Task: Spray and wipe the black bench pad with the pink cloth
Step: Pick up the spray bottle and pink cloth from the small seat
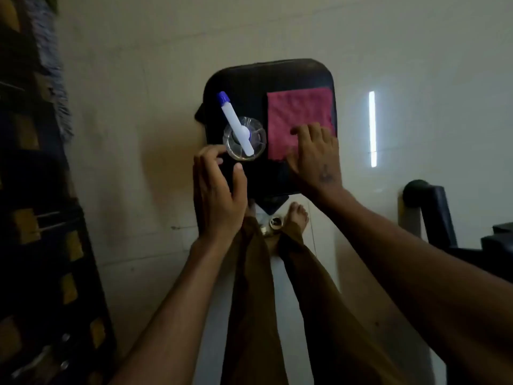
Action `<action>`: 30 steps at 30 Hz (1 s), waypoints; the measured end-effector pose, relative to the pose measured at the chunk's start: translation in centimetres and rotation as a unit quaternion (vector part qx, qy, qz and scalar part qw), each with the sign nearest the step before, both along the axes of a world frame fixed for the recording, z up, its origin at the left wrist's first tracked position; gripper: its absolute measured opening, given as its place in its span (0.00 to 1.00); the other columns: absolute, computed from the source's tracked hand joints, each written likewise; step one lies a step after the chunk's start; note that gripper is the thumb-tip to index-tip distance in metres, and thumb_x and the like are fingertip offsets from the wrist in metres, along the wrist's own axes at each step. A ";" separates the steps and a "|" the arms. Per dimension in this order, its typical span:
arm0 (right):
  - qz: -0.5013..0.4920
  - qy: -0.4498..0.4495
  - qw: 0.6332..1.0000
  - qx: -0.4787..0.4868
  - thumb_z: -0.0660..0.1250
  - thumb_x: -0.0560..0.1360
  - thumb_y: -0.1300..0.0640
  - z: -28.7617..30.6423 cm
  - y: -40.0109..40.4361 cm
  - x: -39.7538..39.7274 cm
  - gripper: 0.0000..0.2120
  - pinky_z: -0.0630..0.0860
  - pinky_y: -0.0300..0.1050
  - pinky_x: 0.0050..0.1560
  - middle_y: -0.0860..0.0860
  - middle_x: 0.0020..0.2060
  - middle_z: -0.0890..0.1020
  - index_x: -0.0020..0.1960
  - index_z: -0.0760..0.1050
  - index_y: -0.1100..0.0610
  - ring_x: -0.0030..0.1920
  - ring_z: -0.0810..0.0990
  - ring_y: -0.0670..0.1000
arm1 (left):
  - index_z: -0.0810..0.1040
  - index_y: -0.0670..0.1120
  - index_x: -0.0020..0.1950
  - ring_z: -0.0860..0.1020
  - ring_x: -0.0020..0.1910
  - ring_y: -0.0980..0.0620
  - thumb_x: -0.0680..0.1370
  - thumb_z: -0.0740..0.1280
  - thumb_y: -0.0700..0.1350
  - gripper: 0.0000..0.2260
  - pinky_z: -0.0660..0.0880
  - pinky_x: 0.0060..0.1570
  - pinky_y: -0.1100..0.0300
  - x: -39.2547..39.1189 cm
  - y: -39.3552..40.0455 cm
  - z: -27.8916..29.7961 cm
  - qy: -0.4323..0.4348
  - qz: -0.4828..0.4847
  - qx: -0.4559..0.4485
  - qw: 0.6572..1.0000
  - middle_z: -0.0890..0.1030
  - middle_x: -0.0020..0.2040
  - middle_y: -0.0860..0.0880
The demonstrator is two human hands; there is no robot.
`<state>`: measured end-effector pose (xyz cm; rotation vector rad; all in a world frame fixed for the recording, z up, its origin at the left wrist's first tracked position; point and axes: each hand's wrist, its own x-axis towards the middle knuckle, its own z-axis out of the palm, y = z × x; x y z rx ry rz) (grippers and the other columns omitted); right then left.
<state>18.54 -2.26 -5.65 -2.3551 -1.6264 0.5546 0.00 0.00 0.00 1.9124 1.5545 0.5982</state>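
The black bench pad lies below me, seen from above. A clear spray bottle with a white and blue nozzle stands upright on its left half. A pink cloth lies flat on the right half. My left hand hovers just short of the bottle with fingers curled and apart, holding nothing. My right hand rests on the near corner of the cloth, fingers spread flat on it.
Pale tiled floor surrounds the pad. My legs and bare feet stand at the pad's near edge. A dark rack with yellow patches runs along the left. Black gym equipment sits at the right.
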 end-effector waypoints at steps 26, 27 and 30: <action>0.025 -0.013 0.991 -0.133 0.66 0.81 0.54 -7.5 4.1 1.1 0.32 0.51 0.62 0.76 0.58 0.80 0.55 0.80 0.55 0.53 0.79 0.53 0.64 | 0.49 0.39 0.75 0.72 0.61 0.49 0.78 0.64 0.38 0.32 0.70 0.60 0.67 2.1 6.0 -3.5 -0.065 -0.109 -0.036 0.991 0.75 0.64 0.33; 0.020 0.001 0.993 -0.117 0.66 0.81 0.55 -7.0 4.2 1.6 0.29 0.56 0.63 0.75 0.58 0.79 0.59 0.79 0.60 0.53 0.78 0.58 0.63 | 0.51 0.36 0.77 0.72 0.61 0.53 0.78 0.65 0.35 0.32 0.68 0.62 0.70 1.9 6.0 -3.5 -0.062 -0.114 -0.048 0.990 0.76 0.63 0.33; -0.013 0.038 0.999 0.012 0.65 0.80 0.59 -4.9 3.9 3.1 0.16 0.75 0.58 0.65 0.57 0.66 0.79 0.67 0.76 0.57 0.65 0.78 0.59 | 0.54 0.31 0.77 0.74 0.62 0.52 0.79 0.60 0.38 0.29 0.72 0.64 0.62 2.1 6.0 -2.9 -0.063 -0.123 -0.088 0.987 0.76 0.63 0.36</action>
